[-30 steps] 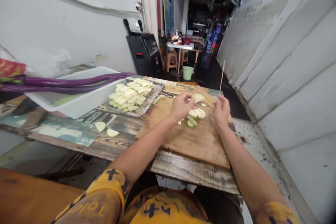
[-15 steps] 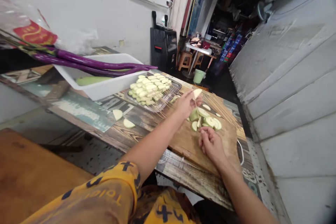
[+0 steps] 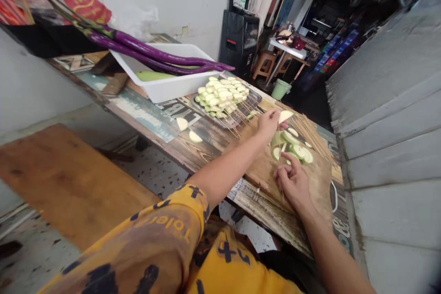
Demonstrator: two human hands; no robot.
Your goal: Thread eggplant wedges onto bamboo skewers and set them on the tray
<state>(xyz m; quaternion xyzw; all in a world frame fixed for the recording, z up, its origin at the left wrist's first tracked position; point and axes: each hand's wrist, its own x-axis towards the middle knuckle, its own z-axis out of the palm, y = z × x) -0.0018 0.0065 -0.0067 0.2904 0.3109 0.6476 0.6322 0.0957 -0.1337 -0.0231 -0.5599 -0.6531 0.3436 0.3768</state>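
My left hand [image 3: 268, 124] pinches a pale half-round vegetable slice [image 3: 285, 115] above a wooden cutting board [image 3: 265, 170]. My right hand [image 3: 292, 181] is closed on a thin bamboo skewer [image 3: 279, 144] that points up toward that slice. A small heap of green-edged slices [image 3: 292, 147] lies on the board between the two hands. Loose skewers [image 3: 315, 135] are spread along the board's far side.
A metal tray [image 3: 241, 112] holds skewered slices [image 3: 220, 96] left of the board. Behind it a white tub [image 3: 168, 87] carries long purple eggplants [image 3: 161, 55]. Two loose slices [image 3: 188, 129] lie on the table. A wooden bench [image 3: 69, 179] stands at the lower left, a grey wall [image 3: 392, 138] at the right.
The right hand brought the skewer down from upright beside the board to a spot under the slice. The left hand lifted one slice off the heap. The view swung left.
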